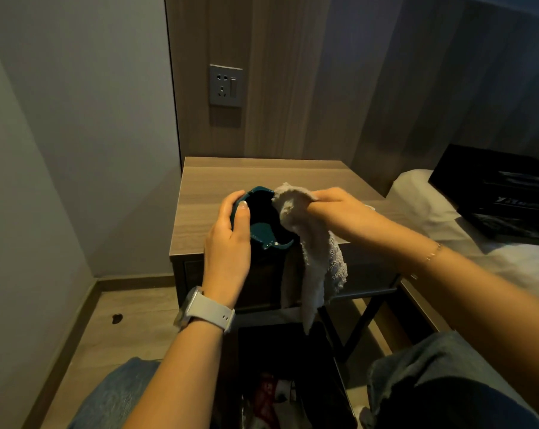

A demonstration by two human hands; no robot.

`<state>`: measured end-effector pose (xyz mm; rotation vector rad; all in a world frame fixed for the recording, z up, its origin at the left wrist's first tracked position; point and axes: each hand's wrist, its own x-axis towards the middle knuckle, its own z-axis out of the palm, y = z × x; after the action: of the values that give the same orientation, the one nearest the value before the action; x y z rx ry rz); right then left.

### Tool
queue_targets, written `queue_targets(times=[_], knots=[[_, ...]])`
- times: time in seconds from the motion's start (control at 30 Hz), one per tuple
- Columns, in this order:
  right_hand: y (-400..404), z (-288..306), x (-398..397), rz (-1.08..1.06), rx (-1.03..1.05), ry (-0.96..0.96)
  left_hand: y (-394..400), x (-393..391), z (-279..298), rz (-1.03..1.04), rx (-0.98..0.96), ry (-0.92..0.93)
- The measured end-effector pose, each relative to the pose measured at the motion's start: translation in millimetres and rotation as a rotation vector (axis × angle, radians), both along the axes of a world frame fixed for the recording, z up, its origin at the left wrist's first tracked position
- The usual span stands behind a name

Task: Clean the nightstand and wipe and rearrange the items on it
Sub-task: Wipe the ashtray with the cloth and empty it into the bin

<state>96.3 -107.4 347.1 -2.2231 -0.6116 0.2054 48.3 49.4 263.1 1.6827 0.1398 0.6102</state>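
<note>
Two hands | left hand (228,239) grips teal bowl (263,233) | right hand (339,209) clutches cloth (317,258) inside

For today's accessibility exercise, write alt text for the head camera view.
A person's left hand grips a dark teal dish while the right hand wipes it with a white cloth, above a wooden nightstand beside a bed.

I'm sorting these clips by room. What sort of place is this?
Most likely a bedroom, perhaps a hotel's: a wooden nightstand stands against a panelled wall with a socket, and a bed with a white pillow lies just right of it.
</note>
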Motion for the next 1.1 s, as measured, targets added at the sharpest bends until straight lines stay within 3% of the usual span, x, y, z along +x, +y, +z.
queue_targets(times=[0.1,0.3,0.47,0.57,0.67,0.77,0.93,1.1], knots=[[-3,-9,-3,-0.038,0.013,-0.119,0,-1,0,-0.030,0.021,0.015],[23,-32,-6,0.097,-0.517,-0.545,-15,2,-5,-0.059,0.078,-0.011],[11,-45,-5,0.218,-0.544,-0.502,-15,5,-8,-0.008,-0.008,0.002],[-6,-29,-11,0.264,-0.197,-0.188,-14,10,-7,-0.057,-0.113,0.038],[-23,-19,-12,-0.144,0.446,0.044,-16,13,-4,-0.096,-0.156,0.068],[-45,-11,4,-0.405,0.776,0.285,-17,12,-2,-0.103,-0.158,0.119],[-57,-3,24,-0.414,1.016,0.514,-15,10,3,-0.125,-0.167,0.159],[-27,-22,30,-0.189,0.892,0.474,-20,11,2,-0.170,-0.171,0.189]])
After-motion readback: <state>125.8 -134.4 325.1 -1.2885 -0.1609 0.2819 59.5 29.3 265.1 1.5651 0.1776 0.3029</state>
